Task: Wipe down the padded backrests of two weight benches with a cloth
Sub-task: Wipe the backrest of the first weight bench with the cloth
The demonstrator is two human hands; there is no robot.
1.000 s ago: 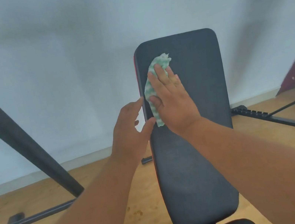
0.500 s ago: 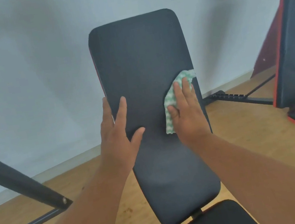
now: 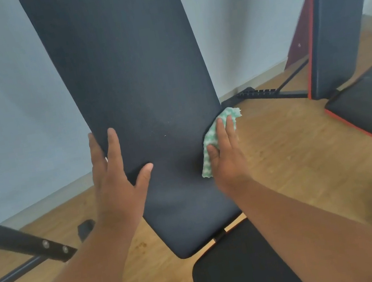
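The near backrest (image 3: 133,95) stands raised at frame centre, running toward 12 o'clock. The left hand (image 3: 116,184) steadies its 9 o'clock edge, fingers (image 3: 114,148) spread apart and flat, thumb on the padding. The right hand (image 3: 227,158) presses the green-and-white cloth (image 3: 211,136) against the 3 o'clock edge, fingers together and flat on it; part of the cloth overhangs the edge. The second backrest (image 3: 336,17) stands upright at 2 o'clock, red-trimmed, well apart. The seat pad (image 3: 238,270) lies at 6 o'clock above the wooden floor (image 3: 292,147).
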